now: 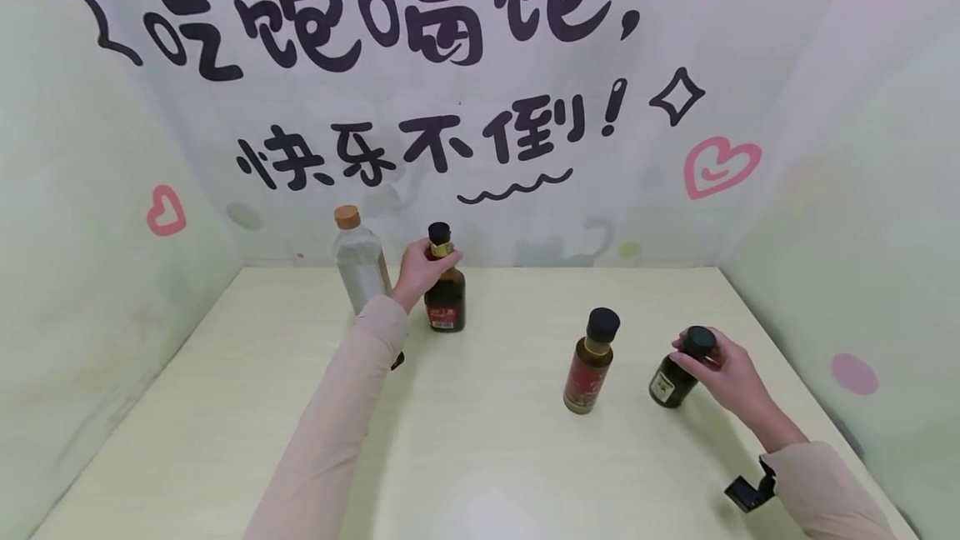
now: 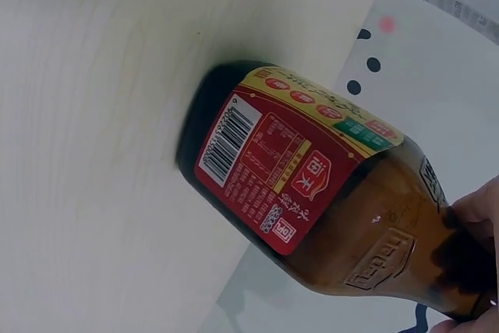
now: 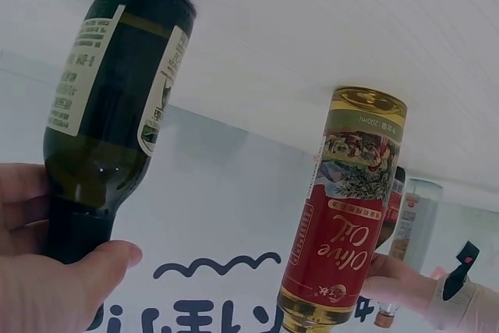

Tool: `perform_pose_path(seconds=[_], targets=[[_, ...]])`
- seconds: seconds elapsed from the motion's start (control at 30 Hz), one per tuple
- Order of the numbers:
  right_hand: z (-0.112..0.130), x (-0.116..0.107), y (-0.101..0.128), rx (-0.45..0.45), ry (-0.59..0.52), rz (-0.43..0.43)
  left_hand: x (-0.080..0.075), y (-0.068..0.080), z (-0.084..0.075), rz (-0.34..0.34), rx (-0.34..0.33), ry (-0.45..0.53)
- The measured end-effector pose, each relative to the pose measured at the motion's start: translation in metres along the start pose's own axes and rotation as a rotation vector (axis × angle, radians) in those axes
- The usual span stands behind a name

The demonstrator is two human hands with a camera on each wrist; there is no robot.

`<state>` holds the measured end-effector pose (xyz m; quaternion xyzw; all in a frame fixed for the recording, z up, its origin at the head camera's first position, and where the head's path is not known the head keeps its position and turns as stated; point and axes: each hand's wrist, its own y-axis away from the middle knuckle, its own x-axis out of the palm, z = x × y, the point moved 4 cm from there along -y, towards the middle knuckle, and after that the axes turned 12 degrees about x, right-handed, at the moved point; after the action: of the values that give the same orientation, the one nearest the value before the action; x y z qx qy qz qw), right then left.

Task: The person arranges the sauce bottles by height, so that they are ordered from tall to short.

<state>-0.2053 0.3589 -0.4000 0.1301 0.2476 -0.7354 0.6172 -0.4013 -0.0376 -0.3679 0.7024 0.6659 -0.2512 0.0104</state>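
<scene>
While my left hand (image 1: 417,272) curls round the neck of the brown sauce bottle (image 1: 446,294), just under its black cap, my right hand (image 1: 726,373) grips the dark green bottle (image 1: 677,375) at the neck below its own black cap. Both bottles stand on the pale table (image 1: 465,440). From the left wrist view I see the brown bottle's red label with a barcode and its base on the table surface; my fingers (image 2: 475,216) show only at the edge, against the bottle's shoulder. From the right wrist view my thumb (image 3: 93,271) and fingers wrap the green bottle's neck, and its white label runs along the body.

Just beside my left grip, on the far side from my right hand, stands a clear bottle (image 1: 358,265) with a tan cap; I cannot tell whether it touches my hand. Between my two grips, nearer the right one, stands an olive oil bottle (image 1: 589,365) with a red label and black cap, apart from the green bottle. Behind everything hangs a backdrop (image 1: 420,90) with black lettering and pink hearts.
</scene>
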Motion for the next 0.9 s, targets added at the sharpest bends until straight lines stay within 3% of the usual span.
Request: perform_pose_path(seconds=[0.53,0.9], targets=[[0.0,0.0,0.0,-0.02,-0.037,-0.006,0.003,0.0,0.001,0.033,-0.02,0.0],[0.0,-0.001,-0.001,-0.021,-0.038,-0.005,-0.004,0.006,-0.014,0.014,0.083,-0.03]])
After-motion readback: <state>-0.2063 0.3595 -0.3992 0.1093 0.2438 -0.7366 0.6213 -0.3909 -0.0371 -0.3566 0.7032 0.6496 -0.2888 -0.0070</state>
